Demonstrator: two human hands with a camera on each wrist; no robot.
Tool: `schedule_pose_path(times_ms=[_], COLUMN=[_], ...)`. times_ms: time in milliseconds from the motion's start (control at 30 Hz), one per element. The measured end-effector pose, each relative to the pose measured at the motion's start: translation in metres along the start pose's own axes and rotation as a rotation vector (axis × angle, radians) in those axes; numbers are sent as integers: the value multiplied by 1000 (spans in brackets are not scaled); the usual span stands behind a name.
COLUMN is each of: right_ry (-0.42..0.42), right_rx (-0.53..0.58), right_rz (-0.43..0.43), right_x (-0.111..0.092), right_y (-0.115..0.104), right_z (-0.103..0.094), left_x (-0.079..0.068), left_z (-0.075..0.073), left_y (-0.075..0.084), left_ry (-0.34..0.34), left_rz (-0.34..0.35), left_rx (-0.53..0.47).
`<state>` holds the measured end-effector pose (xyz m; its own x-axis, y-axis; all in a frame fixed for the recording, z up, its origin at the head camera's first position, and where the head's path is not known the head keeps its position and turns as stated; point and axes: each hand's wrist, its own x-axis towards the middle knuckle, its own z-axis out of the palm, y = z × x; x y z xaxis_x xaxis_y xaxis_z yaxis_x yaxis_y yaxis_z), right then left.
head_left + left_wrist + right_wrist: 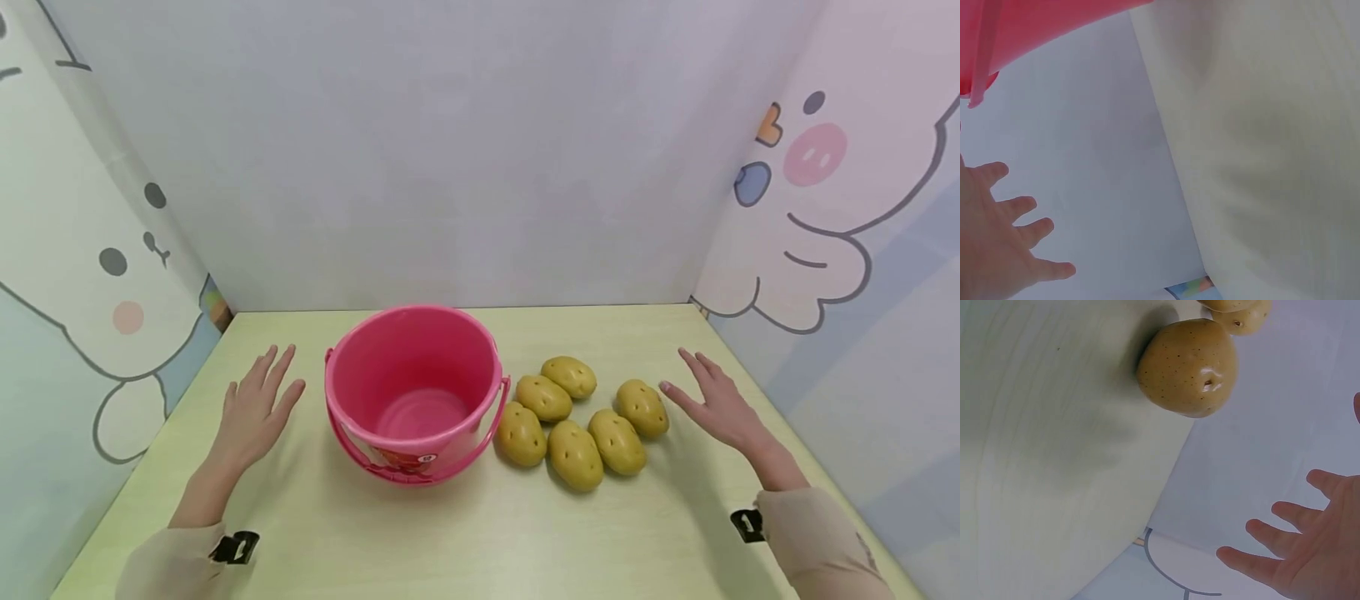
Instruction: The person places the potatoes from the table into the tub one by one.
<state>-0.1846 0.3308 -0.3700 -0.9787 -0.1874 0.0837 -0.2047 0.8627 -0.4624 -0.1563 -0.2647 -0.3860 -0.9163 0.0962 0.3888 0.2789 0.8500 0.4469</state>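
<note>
A pink bucket (420,375) stands upright on the table, its inside bare and its handle lowered over the front. Several yellow-brown potatoes (576,456) lie in a loose group to the right of it. My left hand (251,417) is held to the left of the bucket, fingers spread and holding nothing. On the other side, my right hand (716,408) hovers beside the rightmost potato (642,408), its fingers straight and apart from it. The right wrist view shows that potato (1188,369) close up, with the spread right hand (1310,544) below it.
The pale wood-grain table (465,542) reaches back to a plain light wall (450,167). Side walls printed with cartoon animals close in the left and right. Each sleeve has a black strap piece (236,547) at the wrist.
</note>
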Motion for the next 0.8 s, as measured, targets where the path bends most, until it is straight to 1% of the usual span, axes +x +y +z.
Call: schedule_pose_path(times_ms=[167, 333, 433, 533, 667, 800], right_ry=[-51, -127, -181, -216, -228, -231], right_rx=[61, 96, 114, 115, 96, 74], right_rz=[16, 36, 59, 60, 15, -42], right_x=[8, 17, 22, 27, 32, 35], right_y=[-3, -4, -4, 0, 6, 11], right_z=[-5, -5, -2, 4, 14, 22], left_x=[7, 12, 13, 14, 14, 15], left_z=[-12, -17, -19, -20, -18, -14], left_y=[16, 32, 41, 49, 56, 57], left_ry=[60, 72, 55, 19, -33, -55], left_rz=[75, 142, 161, 156, 142, 162], left_rx=[-92, -120, -111, -93, -62, -38])
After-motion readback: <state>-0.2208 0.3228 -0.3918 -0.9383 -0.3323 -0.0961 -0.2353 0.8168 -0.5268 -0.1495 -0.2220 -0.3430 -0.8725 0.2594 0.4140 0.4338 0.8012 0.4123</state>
